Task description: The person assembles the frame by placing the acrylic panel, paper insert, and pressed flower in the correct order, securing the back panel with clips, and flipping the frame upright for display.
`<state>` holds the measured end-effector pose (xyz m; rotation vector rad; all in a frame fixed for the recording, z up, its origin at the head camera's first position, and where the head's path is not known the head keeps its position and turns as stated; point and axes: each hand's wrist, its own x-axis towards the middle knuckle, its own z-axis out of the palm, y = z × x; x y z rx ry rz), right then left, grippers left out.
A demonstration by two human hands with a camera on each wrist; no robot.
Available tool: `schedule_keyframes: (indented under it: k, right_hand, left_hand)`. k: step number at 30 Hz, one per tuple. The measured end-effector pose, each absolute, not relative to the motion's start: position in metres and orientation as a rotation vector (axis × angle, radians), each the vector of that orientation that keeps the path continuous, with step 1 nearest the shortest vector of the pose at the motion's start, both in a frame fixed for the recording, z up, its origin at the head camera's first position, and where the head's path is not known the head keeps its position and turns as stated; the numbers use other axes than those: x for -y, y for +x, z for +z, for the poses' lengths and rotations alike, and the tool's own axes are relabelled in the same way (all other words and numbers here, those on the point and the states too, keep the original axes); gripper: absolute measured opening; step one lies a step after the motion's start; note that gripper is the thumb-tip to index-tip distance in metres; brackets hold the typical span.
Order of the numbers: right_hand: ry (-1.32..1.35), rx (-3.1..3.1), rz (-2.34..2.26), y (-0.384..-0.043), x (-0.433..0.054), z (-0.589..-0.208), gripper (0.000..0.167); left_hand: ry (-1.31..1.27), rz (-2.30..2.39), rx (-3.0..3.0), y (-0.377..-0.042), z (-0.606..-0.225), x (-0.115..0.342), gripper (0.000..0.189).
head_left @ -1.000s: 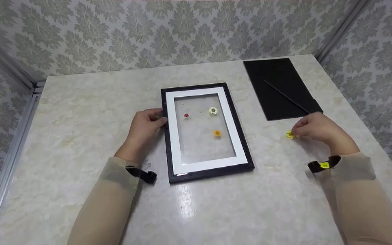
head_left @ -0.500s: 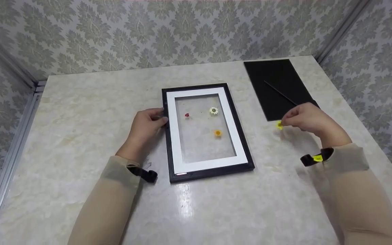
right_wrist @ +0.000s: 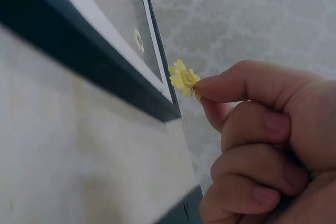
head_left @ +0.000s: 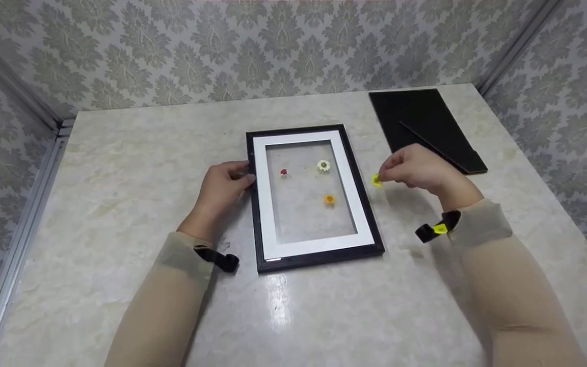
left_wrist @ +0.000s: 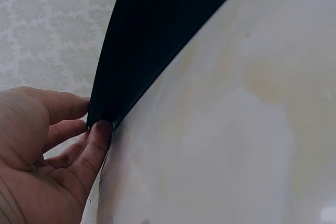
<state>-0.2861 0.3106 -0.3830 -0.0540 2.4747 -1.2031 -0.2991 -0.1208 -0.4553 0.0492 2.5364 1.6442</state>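
Observation:
A black picture frame (head_left: 315, 260) with a white mat lies on the table. My left hand (head_left: 222, 188) holds its left edge, and in the left wrist view the thumb and fingers (left_wrist: 68, 106) meet the black side of it. Within the mat's opening are a small red flower (head_left: 284, 172), a white daisy-like flower (head_left: 323, 165) and an orange flower (head_left: 329, 199). My right hand (head_left: 423, 171) pinches a yellow flower (head_left: 376, 180) between thumb and forefinger, just right of the frame. In the right wrist view the yellow petals (right_wrist: 181, 78) face the frame's corner, with the other fingers curled.
Behind the right hand lies a black backing board (head_left: 410, 109) with a thin slanted strip (head_left: 428, 143) on it, partly covered by the hand. The pale marbled table (head_left: 140, 153) ends at patterned wall panels (head_left: 283, 46) at the back and sides.
My right hand has carried the yellow flower leftward from beside the board's near corner to close by the frame's right edge. The left hand has stayed on the frame.

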Motion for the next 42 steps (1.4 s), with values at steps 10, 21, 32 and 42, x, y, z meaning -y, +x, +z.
schedule_keyframes:
  k: [10, 21, 32, 42]
  right_hand:
    - [-0.188, -2.461, -1.161, -0.296, -0.244, -0.383, 0.016]
    - [-0.330, -2.419, -0.982, -0.302, -0.167, -0.390, 0.014]
    - [-0.387, -2.458, -0.840, -0.304, -0.124, -0.402, 0.007]
    - [-0.313, -2.486, -0.861, -0.304, -0.141, -0.397, 0.017]
  left_hand:
    - [0.066, 1.669, -2.535, -0.299, -0.456, 0.121, 0.044]
    - [0.067, 1.616, -2.559, -0.299, -0.456, 0.120, 0.044]
    - [0.011, 1.692, -2.497, -0.298, -0.454, 0.118, 0.043]
    - [-0.004, 1.661, -2.515, -0.297, -0.454, 0.118, 0.046]
